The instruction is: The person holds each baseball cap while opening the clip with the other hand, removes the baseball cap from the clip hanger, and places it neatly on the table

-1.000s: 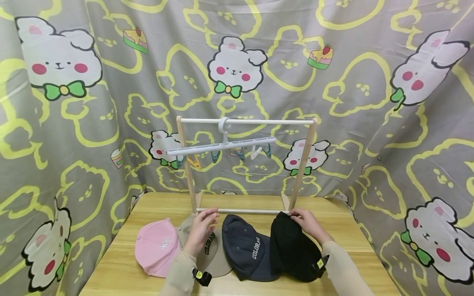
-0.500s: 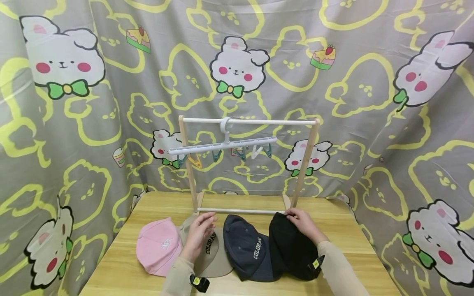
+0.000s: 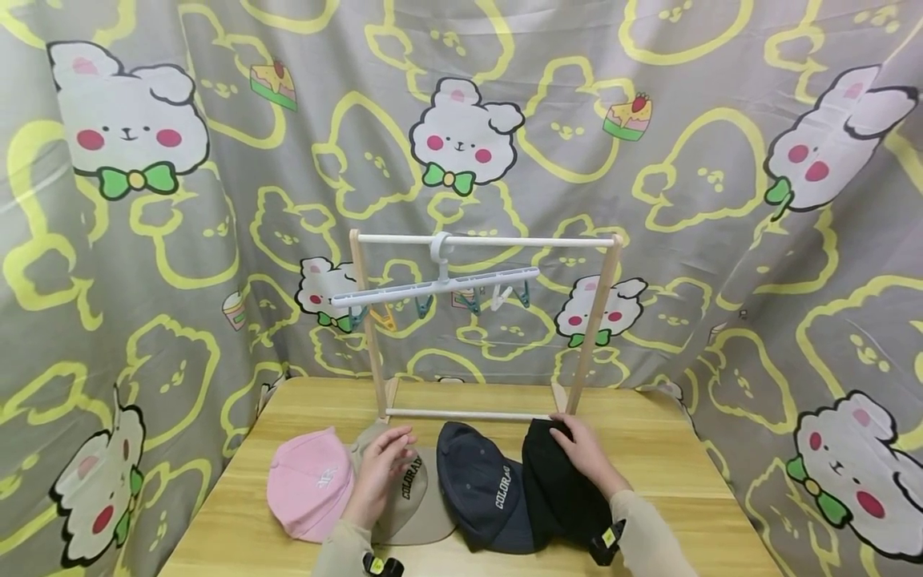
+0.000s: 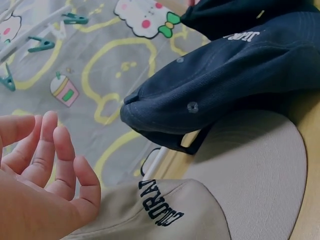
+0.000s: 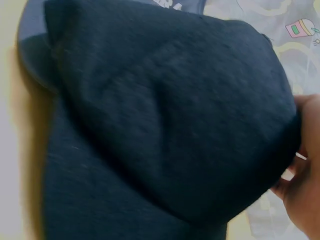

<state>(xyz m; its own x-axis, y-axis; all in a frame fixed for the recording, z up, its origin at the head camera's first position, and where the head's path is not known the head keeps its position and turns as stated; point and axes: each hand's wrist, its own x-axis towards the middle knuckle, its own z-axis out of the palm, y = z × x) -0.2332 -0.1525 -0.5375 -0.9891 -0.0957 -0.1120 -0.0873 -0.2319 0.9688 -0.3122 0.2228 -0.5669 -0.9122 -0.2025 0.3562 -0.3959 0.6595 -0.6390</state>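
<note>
My right hand (image 3: 586,455) grips the top edge of a black cap (image 3: 551,485), the rightmost in a row on the table. In the right wrist view the black cap (image 5: 170,115) fills most of the picture, with the fingers at its edge. The cap overlaps the brim of a navy cap (image 3: 469,485) with white lettering. Over a beige cap (image 3: 429,513) with dark lettering hovers my left hand (image 3: 378,473), its fingers loosely bent and holding nothing. The left wrist view has that hand (image 4: 47,175) beside the beige crown. A pink cap (image 3: 310,485) lies at the far left.
Behind the caps stands a wooden rack (image 3: 595,328) with white rods. From its top rod hangs a white hanger (image 3: 441,285) bearing several clips (image 3: 384,317), some teal, one yellow, one white. A patterned grey curtain (image 3: 461,216) surrounds the wooden table (image 3: 671,481).
My right hand has drawn the black cap a little left, closer over the navy cap's brim. The left hand has lowered slightly over the beige cap. The head view has shifted a little.
</note>
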